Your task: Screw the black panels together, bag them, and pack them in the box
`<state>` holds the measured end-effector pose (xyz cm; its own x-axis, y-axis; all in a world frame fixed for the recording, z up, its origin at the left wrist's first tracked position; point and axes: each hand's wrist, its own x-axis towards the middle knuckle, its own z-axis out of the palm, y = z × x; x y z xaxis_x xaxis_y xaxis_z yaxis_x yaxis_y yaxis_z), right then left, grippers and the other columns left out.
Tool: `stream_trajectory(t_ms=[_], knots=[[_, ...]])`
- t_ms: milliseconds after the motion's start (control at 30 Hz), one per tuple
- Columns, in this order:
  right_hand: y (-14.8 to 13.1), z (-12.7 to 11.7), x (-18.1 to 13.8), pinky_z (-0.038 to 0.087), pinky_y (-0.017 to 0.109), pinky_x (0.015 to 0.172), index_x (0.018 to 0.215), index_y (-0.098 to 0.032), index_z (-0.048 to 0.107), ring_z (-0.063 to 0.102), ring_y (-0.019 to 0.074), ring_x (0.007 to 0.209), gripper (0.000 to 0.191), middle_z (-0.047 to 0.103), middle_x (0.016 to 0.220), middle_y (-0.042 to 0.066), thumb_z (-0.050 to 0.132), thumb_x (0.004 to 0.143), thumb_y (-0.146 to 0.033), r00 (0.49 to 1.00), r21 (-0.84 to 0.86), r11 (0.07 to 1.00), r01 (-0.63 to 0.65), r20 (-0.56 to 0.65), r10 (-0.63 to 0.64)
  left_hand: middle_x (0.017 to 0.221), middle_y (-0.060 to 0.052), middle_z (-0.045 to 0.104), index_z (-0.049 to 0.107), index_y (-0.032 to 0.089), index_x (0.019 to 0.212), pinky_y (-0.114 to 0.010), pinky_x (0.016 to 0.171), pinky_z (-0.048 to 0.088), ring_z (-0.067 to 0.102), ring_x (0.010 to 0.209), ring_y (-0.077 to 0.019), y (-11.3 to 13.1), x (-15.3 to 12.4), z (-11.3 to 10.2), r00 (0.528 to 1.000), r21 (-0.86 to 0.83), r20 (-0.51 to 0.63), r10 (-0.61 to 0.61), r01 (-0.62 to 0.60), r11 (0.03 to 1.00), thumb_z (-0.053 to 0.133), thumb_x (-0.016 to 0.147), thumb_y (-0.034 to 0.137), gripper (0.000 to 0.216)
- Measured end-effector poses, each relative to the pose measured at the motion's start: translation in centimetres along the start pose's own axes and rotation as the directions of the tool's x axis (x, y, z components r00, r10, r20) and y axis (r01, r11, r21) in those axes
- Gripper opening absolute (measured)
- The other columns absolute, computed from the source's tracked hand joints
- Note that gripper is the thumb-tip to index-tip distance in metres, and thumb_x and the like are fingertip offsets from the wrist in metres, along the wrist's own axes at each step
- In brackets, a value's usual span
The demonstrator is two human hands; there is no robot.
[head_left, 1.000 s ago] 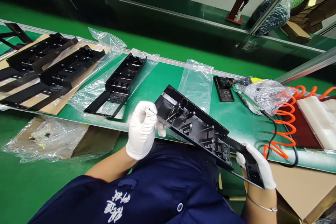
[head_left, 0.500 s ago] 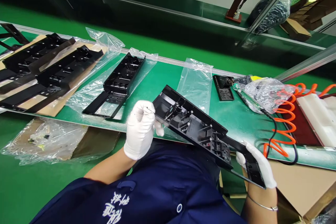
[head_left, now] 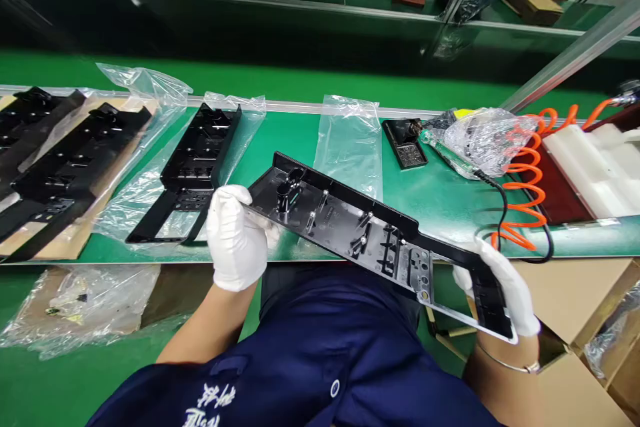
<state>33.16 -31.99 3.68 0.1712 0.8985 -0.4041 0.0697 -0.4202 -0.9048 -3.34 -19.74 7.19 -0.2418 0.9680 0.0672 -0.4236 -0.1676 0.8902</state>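
now you hold a long black plastic panel [head_left: 350,227] with both gloved hands, raised above the near edge of the green worktop [head_left: 300,140]. your left hand [head_left: 235,237] has its grip clamped on the left end of the panel, and your right hand [head_left: 500,287] has its grip clamped on the narrow right end. the panel is tilted, with its ribbed inner side up. behind it on the worktop lie an empty clear bag [head_left: 350,140] and another black panel [head_left: 193,170] on plastic. an orange coiled hose [head_left: 523,187] is at the right.
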Motion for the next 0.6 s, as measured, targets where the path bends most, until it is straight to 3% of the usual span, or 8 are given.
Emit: stream_trajectory(t_ms=[133, 200, 300, 367, 433, 533, 600], knots=[[-1.2, 0.7, -0.4, 0.037, 0.022, 0.051, 0.075, -0.008, 0.038, 0.041, 0.0060, 0.055, 0.080, 0.038, 0.060, 0.008, 0.045, 0.084, -0.087, 0.997, -0.025, 0.998, -0.060, -0.045, 0.059, 0.049, 0.007, 0.052, 0.063, 0.026, 0.084, -0.026, 0.032, 0.035, 0.045, 0.035, -0.0135, -0.4, 0.4, -0.3, 1.000, 0.020, 0.022, -0.012, 0.012, 1.000, 0.079, 0.083, 0.059, 0.036], [-1.6, 1.1, -0.9, 0.034, 0.021, 0.049, 0.080, -0.007, 0.044, 0.042, 0.0060, 0.054, 0.080, 0.039, 0.060, 0.007, 0.043, 0.086, -0.087, 0.996, 0.010, 0.999, -0.038, -0.075, 0.039, 0.060, 0.005, 0.054, 0.062, 0.022, 0.081, -0.025, 0.040, 0.041, 0.050, 0.047, -0.0117, -0.9, 1.1, -0.6, 0.997, 0.028, -0.030, 0.076, -0.075, 0.997, 0.080, 0.084, 0.055, 0.038], [-2.1, 1.8, -1.7, 0.032, 0.018, 0.047, 0.099, -0.008, 0.054, 0.042, 0.0048, 0.052, 0.076, 0.042, 0.061, 0.005, 0.042, 0.091, -0.082, 0.995, 0.075, 0.997, 0.037, -0.097, -0.030, 0.078, 0.002, 0.054, 0.060, 0.016, 0.076, -0.022, 0.072, 0.053, 0.054, 0.072, -0.0094, -1.8, 2.3, -0.8, 0.959, 0.080, -0.163, 0.232, -0.221, 0.972, 0.075, 0.091, 0.047, 0.037], [-2.6, 2.2, -2.1, 0.031, 0.017, 0.047, 0.117, -0.008, 0.055, 0.042, 0.0048, 0.051, 0.076, 0.043, 0.061, 0.003, 0.045, 0.091, -0.079, 0.994, 0.105, 0.991, 0.081, -0.088, -0.071, 0.081, 0.001, 0.053, 0.058, 0.016, 0.076, -0.023, 0.090, 0.051, 0.054, 0.081, -0.0101, -2.2, 2.9, -0.8, 0.946, 0.117, -0.208, 0.250, -0.230, 0.966, 0.065, 0.098, 0.042, 0.035], [-3.0, 2.3, -2.2, 0.031, 0.017, 0.047, 0.125, -0.008, 0.056, 0.042, 0.0053, 0.050, 0.078, 0.044, 0.060, 0.003, 0.044, 0.092, -0.078, 0.992, 0.125, 0.988, 0.095, -0.091, -0.084, 0.080, 0.002, 0.052, 0.057, 0.016, 0.076, -0.023, 0.097, 0.049, 0.054, 0.082, -0.0102, -2.4, 3.2, -0.6, 0.939, 0.136, -0.234, 0.251, -0.223, 0.965, 0.060, 0.101, 0.038, 0.034], [-3.7, 2.5, -2.2, 0.032, 0.017, 0.047, 0.118, -0.005, 0.060, 0.042, 0.0056, 0.048, 0.081, 0.044, 0.058, 0.004, 0.046, 0.090, -0.079, 0.989, 0.096, 0.986, 0.135, -0.079, -0.127, 0.082, 0.001, 0.056, 0.060, 0.015, 0.077, -0.022, 0.104, 0.047, 0.057, 0.085, -0.0097, -2.3, 3.2, 0.1, 0.935, 0.121, -0.226, 0.273, -0.251, 0.960, 0.057, 0.102, 0.033, 0.031], [-3.9, 2.7, -2.0, 0.035, 0.014, 0.050, 0.104, -0.003, 0.063, 0.047, 0.0049, 0.051, 0.079, 0.047, 0.060, 0.006, 0.052, 0.088, -0.080, 0.977, 0.027, 0.979, 0.201, -0.083, -0.198, 0.097, -0.001, 0.064, 0.065, 0.014, 0.092, -0.024, 0.110, 0.046, 0.062, 0.100, -0.0105, -2.1, 2.9, 0.9, 0.951, 0.076, -0.191, 0.244, -0.233, 0.969, 0.053, 0.104, 0.030, 0.023]])
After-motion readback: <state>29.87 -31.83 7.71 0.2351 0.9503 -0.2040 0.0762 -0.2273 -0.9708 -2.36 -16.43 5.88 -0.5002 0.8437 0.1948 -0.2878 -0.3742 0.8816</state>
